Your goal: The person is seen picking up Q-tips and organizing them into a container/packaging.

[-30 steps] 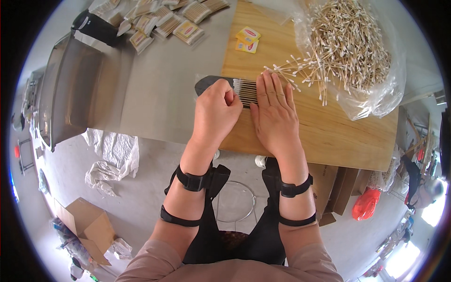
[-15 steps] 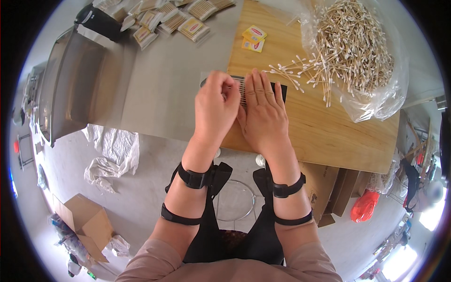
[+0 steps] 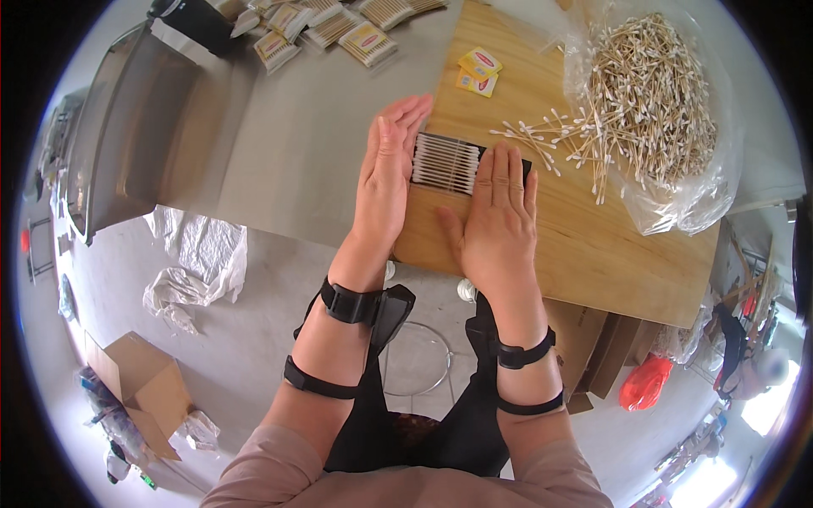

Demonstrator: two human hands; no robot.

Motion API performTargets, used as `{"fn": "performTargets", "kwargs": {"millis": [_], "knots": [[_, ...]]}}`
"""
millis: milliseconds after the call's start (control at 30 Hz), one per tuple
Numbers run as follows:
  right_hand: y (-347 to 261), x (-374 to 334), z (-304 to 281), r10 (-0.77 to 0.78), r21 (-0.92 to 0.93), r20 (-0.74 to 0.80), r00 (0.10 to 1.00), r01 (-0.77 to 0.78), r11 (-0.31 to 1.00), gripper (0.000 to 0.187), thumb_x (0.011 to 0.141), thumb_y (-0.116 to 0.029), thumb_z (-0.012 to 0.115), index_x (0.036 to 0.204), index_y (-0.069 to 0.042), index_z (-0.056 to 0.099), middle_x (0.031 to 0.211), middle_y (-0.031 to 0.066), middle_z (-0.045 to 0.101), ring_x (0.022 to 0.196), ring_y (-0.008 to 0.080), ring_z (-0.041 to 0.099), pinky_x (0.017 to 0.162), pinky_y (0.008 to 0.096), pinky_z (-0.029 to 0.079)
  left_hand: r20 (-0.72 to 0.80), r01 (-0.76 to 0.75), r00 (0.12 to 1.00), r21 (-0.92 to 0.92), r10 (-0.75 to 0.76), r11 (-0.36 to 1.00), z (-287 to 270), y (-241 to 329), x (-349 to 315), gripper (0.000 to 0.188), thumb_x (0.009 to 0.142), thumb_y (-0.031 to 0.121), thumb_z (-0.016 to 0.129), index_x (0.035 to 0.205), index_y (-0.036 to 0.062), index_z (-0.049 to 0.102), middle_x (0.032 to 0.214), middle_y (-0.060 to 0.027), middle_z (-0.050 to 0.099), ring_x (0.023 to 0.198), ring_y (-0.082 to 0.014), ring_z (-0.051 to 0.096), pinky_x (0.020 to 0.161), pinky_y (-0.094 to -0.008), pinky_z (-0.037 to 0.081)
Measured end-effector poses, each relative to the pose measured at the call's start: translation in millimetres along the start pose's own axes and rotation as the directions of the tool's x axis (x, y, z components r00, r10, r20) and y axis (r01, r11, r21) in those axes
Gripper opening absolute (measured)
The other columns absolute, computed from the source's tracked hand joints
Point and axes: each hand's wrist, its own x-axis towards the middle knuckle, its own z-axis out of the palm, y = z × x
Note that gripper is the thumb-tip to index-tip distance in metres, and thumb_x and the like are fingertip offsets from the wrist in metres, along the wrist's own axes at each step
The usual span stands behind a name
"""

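A flat row of cotton swabs (image 3: pixel 444 163) lies on a thin black holder (image 3: pixel 528 164) near the front of the wooden board. My right hand (image 3: pixel 500 222) rests palm down on the holder's right part, fingers stretched and thumb spread aside, hiding some of it. At the row's left end my left hand (image 3: pixel 389 165) stands on edge, open, with straight fingers and nothing seen in it. Whether its palm touches the swabs I cannot tell. A heap of loose swabs (image 3: pixel 652 102) fills a clear plastic bag (image 3: pixel 677 218) at the right, some spilling toward my right hand.
Small yellow cards (image 3: pixel 479 72) lie farther back on the wooden board (image 3: pixel 610 271). Packed swab bundles (image 3: pixel 367 42) and a black cylinder (image 3: pixel 193 25) are at the far left, beside a translucent bin (image 3: pixel 127 135). An open carton (image 3: pixel 144 385) stands on the floor.
My left hand has gone from curled fingers over the row's left end to open and upright on edge. My right thumb has moved away from the row, and more swabs show.
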Motion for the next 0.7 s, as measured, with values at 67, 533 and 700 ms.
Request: {"fn": "performTargets", "kwargs": {"millis": [67, 533, 700], "knots": [[-3.8, 2.0, 1.5, 0.0, -0.002, 0.006, 1.0, 0.0, 1.0, 0.079, 0.087, -0.045, 0.062, 0.139, 0.011, 0.039, 0.149, 0.0251, 0.035, 0.143, 0.0358, 0.028, 0.117, 0.0513, 0.018, 0.001, 0.033, 0.999, -0.045, -0.033, 0.998, -1.4, -0.2, 0.2, 0.057, 0.106, 0.042, 0.021, 0.139, -0.0024, 0.034, 0.145, -0.0206, 0.039, 0.14, -0.0275, 0.032, 0.118, -0.0399, 0.018], [-3.6, 10.2, -1.3, 0.02, 0.023, -0.007, 1.0, -0.02, 1.0, 0.076, 0.089, -0.045, 0.06, 0.139, 0.009, 0.04, 0.15, 0.0235, 0.035, 0.143, 0.035, 0.027, 0.116, 0.0521, 0.018, 0.003, 0.013, 1.0, 0.012, -0.013, 1.0, 0.2, 0.7, 1.5, 0.058, 0.106, 0.044, 0.023, 0.139, -0.0028, 0.034, 0.145, -0.0201, 0.039, 0.141, -0.0277, 0.031, 0.118, -0.038, 0.019], [1.6, 12.7, -3.3, 0.022, 0.115, -0.104, 0.994, -0.01, 0.993, 0.066, 0.089, -0.034, 0.063, 0.136, 0.008, 0.044, 0.144, 0.0242, 0.041, 0.139, 0.0381, 0.033, 0.114, 0.0507, 0.024, -0.019, -0.103, 0.994, 0.113, 0.106, 0.988, 4.6, 3.9, 1.2, 0.057, 0.106, 0.043, 0.025, 0.139, -0.0025, 0.036, 0.146, -0.0188, 0.039, 0.141, -0.0268, 0.032, 0.117, -0.0375, 0.02]]}}
